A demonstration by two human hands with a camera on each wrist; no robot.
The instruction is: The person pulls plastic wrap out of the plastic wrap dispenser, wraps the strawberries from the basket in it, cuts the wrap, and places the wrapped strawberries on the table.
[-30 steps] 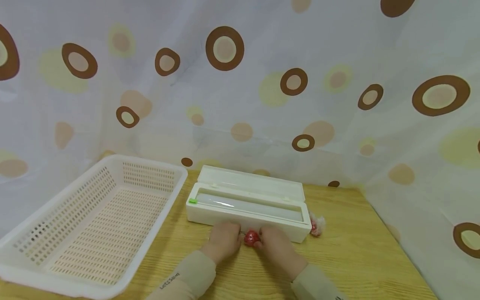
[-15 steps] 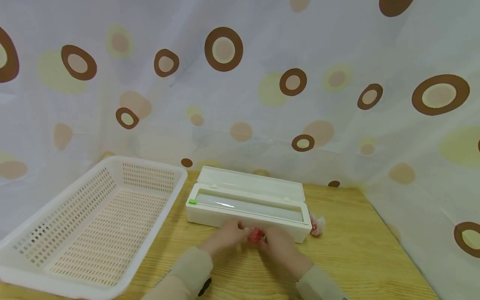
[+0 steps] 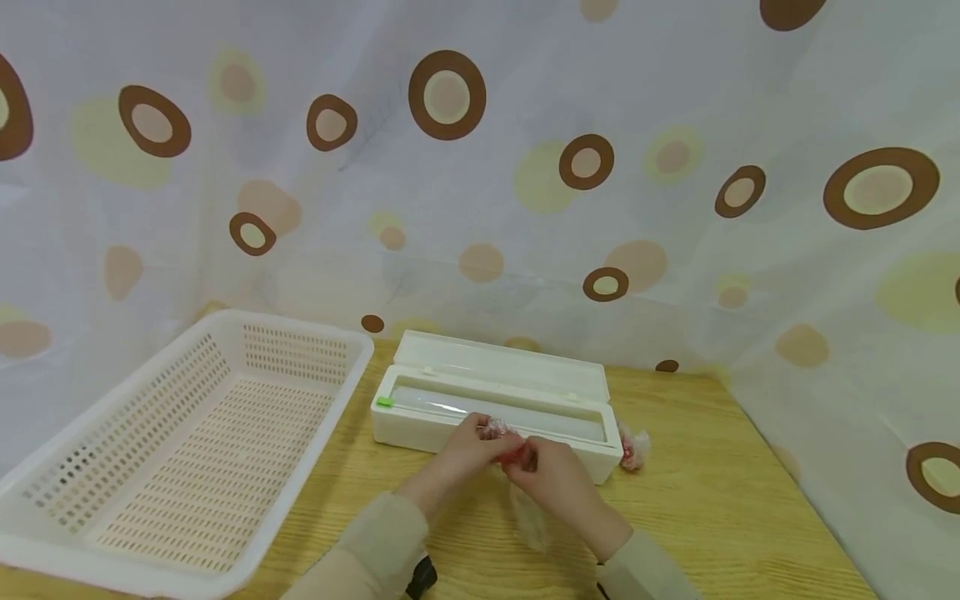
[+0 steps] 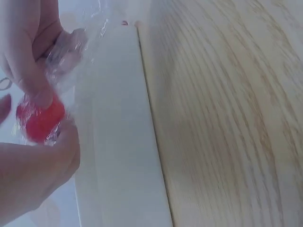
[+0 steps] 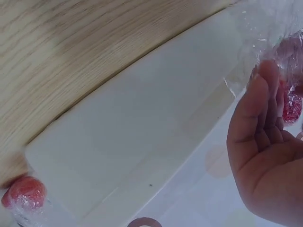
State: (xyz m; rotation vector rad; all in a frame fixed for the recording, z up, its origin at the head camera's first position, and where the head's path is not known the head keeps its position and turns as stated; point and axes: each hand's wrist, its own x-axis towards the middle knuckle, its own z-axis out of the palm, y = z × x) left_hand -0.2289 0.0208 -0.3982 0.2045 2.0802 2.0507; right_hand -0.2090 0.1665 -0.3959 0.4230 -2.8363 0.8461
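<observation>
A red round thing (image 3: 512, 450) wrapped in clear plastic film is between my two hands, just above the front edge of a white cling film dispenser box (image 3: 495, 433). My left hand (image 3: 465, 458) grips it from the left, thumb on the red side. From the right, my right hand (image 3: 558, 479) pinches the film around it. In the left wrist view crumpled film (image 4: 71, 52) spreads between the fingers, and a loose flap (image 3: 529, 517) hangs below the right hand in the head view. Fingertips partly hide the red thing.
The dispenser's lid (image 3: 502, 367) stands raised at the back, with a film roll (image 3: 450, 404) inside and a green slider (image 3: 385, 402) at the left. Another red wrapped thing (image 3: 633, 448) lies by its right end. A white basket (image 3: 352, 400) stands left on the wooden table (image 3: 697, 500).
Both hands have lifted the red thing from low in front of the box to above its front edge. The left hand has moved up and inward, and loose film now hangs below.
</observation>
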